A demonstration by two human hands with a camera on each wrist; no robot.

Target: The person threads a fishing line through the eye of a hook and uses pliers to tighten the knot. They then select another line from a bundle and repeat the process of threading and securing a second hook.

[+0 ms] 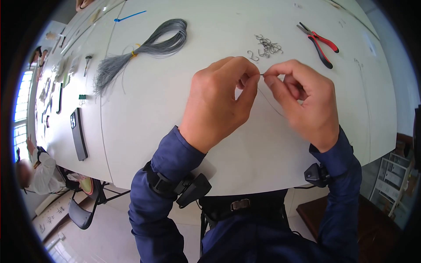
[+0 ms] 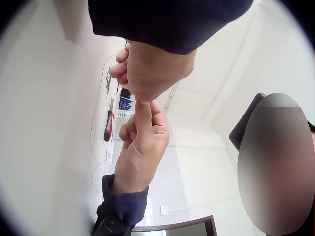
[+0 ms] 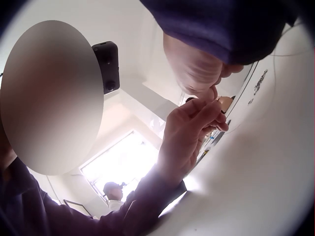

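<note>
In the head view my left hand [image 1: 221,101] and right hand [image 1: 309,103] nearly meet, each with thumb and forefinger pinched at a tiny dark piece [image 1: 262,75]; whether it is a hook cannot be told. A thin line [image 1: 271,104] runs from there down toward the right hand's underside. Just beyond the fingertips lies a loose pile of small hooks [image 1: 268,48]. In the left wrist view the line [image 2: 91,132] makes a long loop beside the right hand [image 2: 140,152]. The left hand [image 3: 184,132] shows below the right hand [image 3: 194,69] in the right wrist view.
Red-and-black pliers [image 1: 325,44] lie at the back right. A tied bundle of grey line [image 1: 169,40] lies at the back left, near a blue tie [image 1: 130,16]. Further left are a phone [image 1: 79,133] and a green clip [image 1: 82,98]. A person [image 1: 41,173] is at the far left.
</note>
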